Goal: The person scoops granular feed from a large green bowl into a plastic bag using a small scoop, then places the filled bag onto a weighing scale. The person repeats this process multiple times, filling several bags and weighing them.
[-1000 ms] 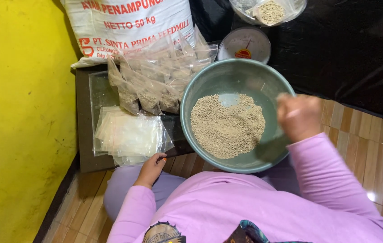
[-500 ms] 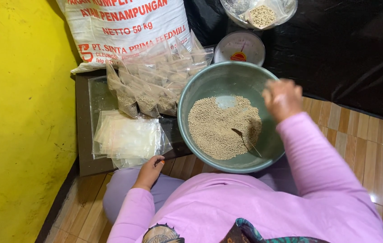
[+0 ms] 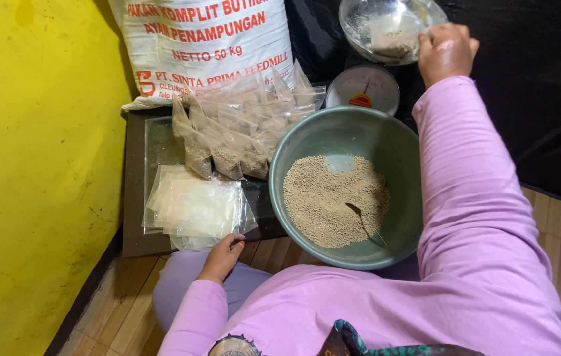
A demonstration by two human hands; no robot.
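Observation:
A grey-green basin (image 3: pixel 307 145) holds brown pellets with a spoon (image 3: pixel 364 221) lying in them. My right hand (image 3: pixel 446 50) is stretched past the basin to the clear pan (image 3: pixel 366 29) on the kitchen scale (image 3: pixel 362 88). Its fingers are closed, touching the pan's rim by a small plastic bag of pellets; what it grips is unclear. My left hand (image 3: pixel 222 256) rests with fingers curled on the near edge of a stack of empty clear plastic bags (image 3: pixel 196 206), at the front of a dark tray (image 3: pixel 137 184).
Several filled small bags (image 3: pixel 241 135) lean in a row behind the basin. A large white printed sack (image 3: pixel 205 46) stands at the back. A yellow wall (image 3: pixel 36 165) closes the left side, black sheeting (image 3: pixel 537 99) the right. The floor is wood-patterned.
My right hand left the spoon lying in the basin's pellets and rose away to the scale's pan. The view tilted and came closer. The left hand has stayed put.

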